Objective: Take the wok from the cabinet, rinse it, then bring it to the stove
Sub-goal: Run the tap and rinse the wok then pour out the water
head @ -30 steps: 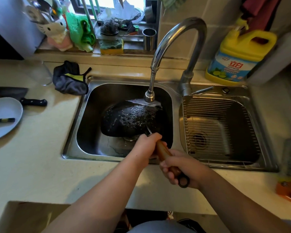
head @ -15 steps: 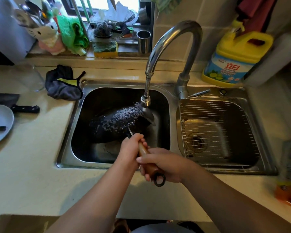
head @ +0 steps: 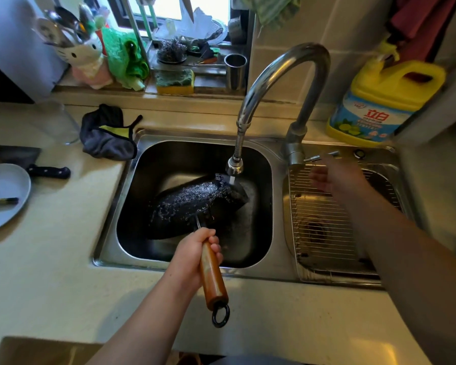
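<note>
The black wok (head: 192,204) is turned bottom-up and tilted in the left sink basin (head: 258,164), wet with droplets. Water runs from the faucet spout (head: 234,164) onto its far right edge. My left hand (head: 195,251) grips the top of the wok's wooden handle (head: 213,277), which ends in a black ring. My right hand (head: 334,175), blurred and with fingers apart, hovers over the right basin just below the faucet lever (head: 321,156), holding nothing.
A wire rack (head: 327,233) covers the right basin. A yellow detergent jug (head: 379,101) stands at the back right. On the left counter lie a grey cloth (head: 108,135), a cleaver (head: 37,164) and a plate (head: 3,193) with chopsticks. Sponge and utensils crowd the windowsill.
My right hand let go of the wok handle and moved up and right toward the faucet lever. The wok has tilted and shifted left under the running water.
</note>
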